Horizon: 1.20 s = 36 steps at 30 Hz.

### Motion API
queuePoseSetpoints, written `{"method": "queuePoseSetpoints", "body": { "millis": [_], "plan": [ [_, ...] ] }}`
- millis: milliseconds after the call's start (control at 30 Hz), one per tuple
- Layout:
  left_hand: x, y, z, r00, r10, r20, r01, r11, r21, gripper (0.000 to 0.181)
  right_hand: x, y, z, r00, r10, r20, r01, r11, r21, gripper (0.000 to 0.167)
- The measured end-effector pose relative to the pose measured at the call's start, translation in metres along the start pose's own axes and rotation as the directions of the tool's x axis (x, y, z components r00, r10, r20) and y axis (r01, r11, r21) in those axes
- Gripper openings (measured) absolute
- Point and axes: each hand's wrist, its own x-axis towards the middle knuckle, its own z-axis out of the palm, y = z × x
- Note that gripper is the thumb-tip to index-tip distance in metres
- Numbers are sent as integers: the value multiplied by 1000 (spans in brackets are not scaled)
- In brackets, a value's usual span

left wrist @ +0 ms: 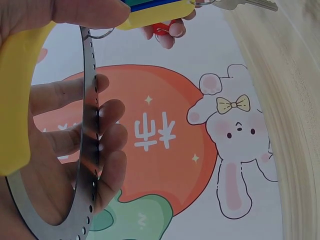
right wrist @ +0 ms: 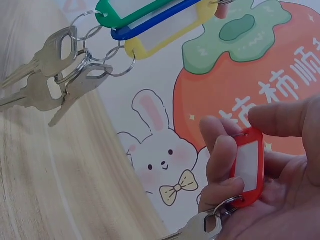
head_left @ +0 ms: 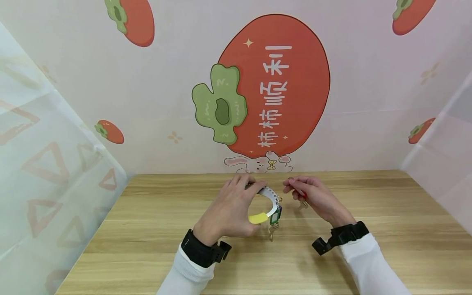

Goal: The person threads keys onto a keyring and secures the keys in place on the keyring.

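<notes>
My left hand point(head_left: 230, 209) holds a large perforated metal key ring point(head_left: 274, 198) with a yellow grip point(head_left: 258, 218), raised above the table. In the left wrist view, several fingers reach through the metal loop point(left wrist: 89, 130). From it hang a green key tag point(right wrist: 132, 11), a blue key tag point(right wrist: 152, 22) and a yellow key tag point(right wrist: 172, 31), with keys point(right wrist: 42, 82) on small split rings. To the right, apart from the ring, my right hand point(head_left: 321, 200) holds a red key tag point(right wrist: 250, 167) among its fingers. A single key point(right wrist: 195, 227) dangles from that tag.
Both hands are over a wooden tabletop point(head_left: 147, 229). Behind it stands a pale backdrop point(head_left: 166, 82) printed with persimmons and a rabbit. A white sheet point(head_left: 44, 164) slopes along the left side, and another panel point(head_left: 453, 155) borders the right.
</notes>
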Motion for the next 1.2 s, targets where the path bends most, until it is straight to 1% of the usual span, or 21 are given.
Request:
{"method": "queuePoseSetpoints", "body": {
  "millis": [233, 800, 1200],
  "plan": [
    [0, 1, 0, 1000, 4, 1, -4, 1000, -4, 79, -1, -1, 1, 1000, 12, -17, -12, 1000, -7, 35],
    [0, 1, 0, 1000, 7, 2, -7, 1000, 10, 78, 0, -1, 5, 1000, 2, -31, -2, 1000, 6, 32],
    [-1, 0, 1, 1000, -2, 11, 2, 1000, -8, 78, -1, 0, 4, 999, -38, -28, 38, 999, -8, 33]
  ]
}}
